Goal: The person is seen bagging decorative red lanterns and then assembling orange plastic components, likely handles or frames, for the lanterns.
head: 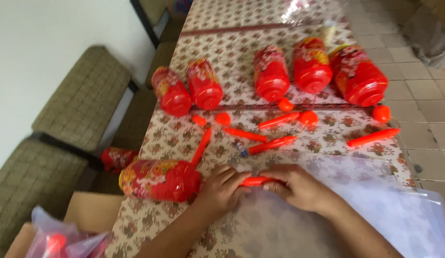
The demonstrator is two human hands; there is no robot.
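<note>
Long table (327, 138) with flowery cloth. Five red lanterns (311, 64) lie in row at far side. Sixth red lantern (158, 180) just beside left hand (221, 188). Left hand and right hand (299, 187) both pinch small red stick (255, 181) near front edge.

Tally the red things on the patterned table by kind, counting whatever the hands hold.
Red cylindrical lanterns: 6
Red sticks: 6, including the red stick held by the left hand and right hand
Round red caps: 5
Total: 17
</note>
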